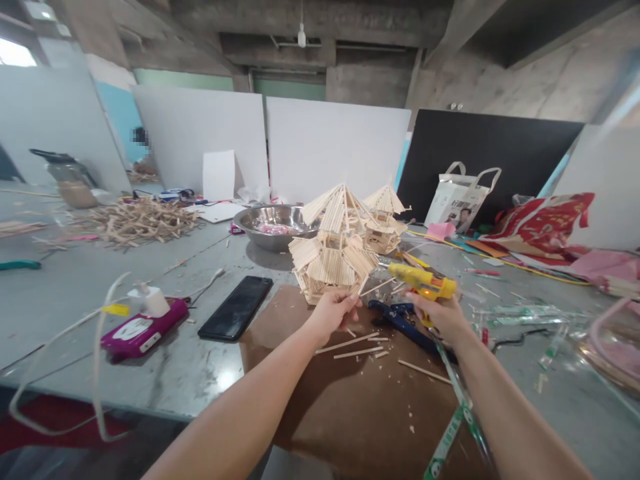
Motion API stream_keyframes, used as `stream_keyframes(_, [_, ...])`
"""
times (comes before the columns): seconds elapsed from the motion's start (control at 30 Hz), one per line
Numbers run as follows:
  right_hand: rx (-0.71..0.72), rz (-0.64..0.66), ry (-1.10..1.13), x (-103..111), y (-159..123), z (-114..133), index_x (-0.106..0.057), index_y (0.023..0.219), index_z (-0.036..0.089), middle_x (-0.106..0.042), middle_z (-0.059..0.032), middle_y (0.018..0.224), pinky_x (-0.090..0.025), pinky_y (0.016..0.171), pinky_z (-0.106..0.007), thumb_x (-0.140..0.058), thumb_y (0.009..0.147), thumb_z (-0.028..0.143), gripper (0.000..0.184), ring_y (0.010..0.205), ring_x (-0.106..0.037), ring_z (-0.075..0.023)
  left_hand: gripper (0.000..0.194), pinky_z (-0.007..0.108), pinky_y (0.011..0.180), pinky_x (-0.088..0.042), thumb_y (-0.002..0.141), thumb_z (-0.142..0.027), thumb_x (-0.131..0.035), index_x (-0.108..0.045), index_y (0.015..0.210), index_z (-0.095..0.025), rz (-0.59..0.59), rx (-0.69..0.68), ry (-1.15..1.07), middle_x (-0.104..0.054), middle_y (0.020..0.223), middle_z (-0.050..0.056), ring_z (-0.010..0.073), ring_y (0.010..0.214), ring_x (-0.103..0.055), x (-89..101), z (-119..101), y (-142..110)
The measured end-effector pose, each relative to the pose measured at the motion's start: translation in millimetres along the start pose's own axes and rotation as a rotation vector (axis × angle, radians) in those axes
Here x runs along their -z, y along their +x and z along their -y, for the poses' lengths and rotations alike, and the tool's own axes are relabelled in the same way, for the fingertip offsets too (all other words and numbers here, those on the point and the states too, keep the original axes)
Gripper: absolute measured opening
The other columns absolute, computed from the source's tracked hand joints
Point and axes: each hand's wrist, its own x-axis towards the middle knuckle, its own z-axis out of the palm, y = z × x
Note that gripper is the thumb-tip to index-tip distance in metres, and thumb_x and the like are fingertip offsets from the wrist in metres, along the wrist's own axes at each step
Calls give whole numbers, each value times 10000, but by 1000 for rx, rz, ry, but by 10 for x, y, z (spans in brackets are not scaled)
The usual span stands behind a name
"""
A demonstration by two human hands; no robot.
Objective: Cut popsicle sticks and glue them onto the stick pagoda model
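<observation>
My right hand (440,317) is wrapped round the grip of a yellow hot glue gun (423,281), whose nozzle points left. In front of the wooden stick pavilion (333,263), my left hand (337,315) pinches a thin wooden stick (377,287) that sticks out to the right, its far end just below the nozzle. The pavilion has a pointed upper roof and a wider lower one. Blue-handled pliers (405,327) lie between my hands. Several loose sticks (350,341) and small chips are scattered on the brown board (300,400) beneath.
Behind the pavilion stand a second stick model (387,200) and a metal bowl (255,233). A black phone (236,308) and a purple power strip (145,327) with a white cable lie left. Sticks are heaped (137,223) farther back. Clear wrappers (530,313) lie right.
</observation>
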Motion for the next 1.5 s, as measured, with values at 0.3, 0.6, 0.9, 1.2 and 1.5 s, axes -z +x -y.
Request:
stream_keyframes(0.3, [196, 62, -161, -200, 353, 851, -536, 640, 168, -573, -14, 592, -262, 287, -200, -570, 602, 465, 301, 309, -335, -35, 313, 162, 298, -230, 710, -432, -425, -526, 672, -138, -254, -287, 12, -468, 436, -48, 29, 279, -340, 19, -62, -59])
stream_keyframes(0.6, [381, 134, -719, -683, 694, 1423, -595, 594, 162, -491, -7, 461, -285, 377, -232, -561, 598, 467, 307, 441, -435, -96, 296, 170, 329, -273, 730, -410, -407, -535, 708, -144, -408, -351, -37, -445, 452, -48, 41, 314, -363, 97, -148, -98])
stream_keyframes(0.9, [367, 210, -874, -801, 821, 1607, -561, 513, 160, -459, 2, 408, -265, 365, -249, -563, 571, 510, 355, 384, -378, -75, 291, 168, 373, -307, 733, -399, -403, -556, 749, -151, -450, -345, -7, -464, 469, -36, 49, 357, -378, 177, -95, -35])
stream_keyframes(1.2, [393, 216, -902, -812, 842, 1597, -553, 492, 169, -451, 9, 397, -264, 380, -251, -573, 565, 491, 331, 395, -376, -80, 281, 176, 389, -306, 724, -410, -410, -545, 714, -163, -443, -349, -29, -463, 477, -41, 54, 370, -372, 183, -94, -37])
stream_keyframes(1.5, [382, 198, -949, -836, 816, 1640, -544, 484, 170, -449, 3, 402, -272, 394, -262, -575, 549, 510, 348, 403, -392, -94, 293, 172, 395, -301, 727, -420, -406, -545, 720, -162, -451, -350, -17, -471, 476, -31, 63, 401, -401, 215, -62, -1])
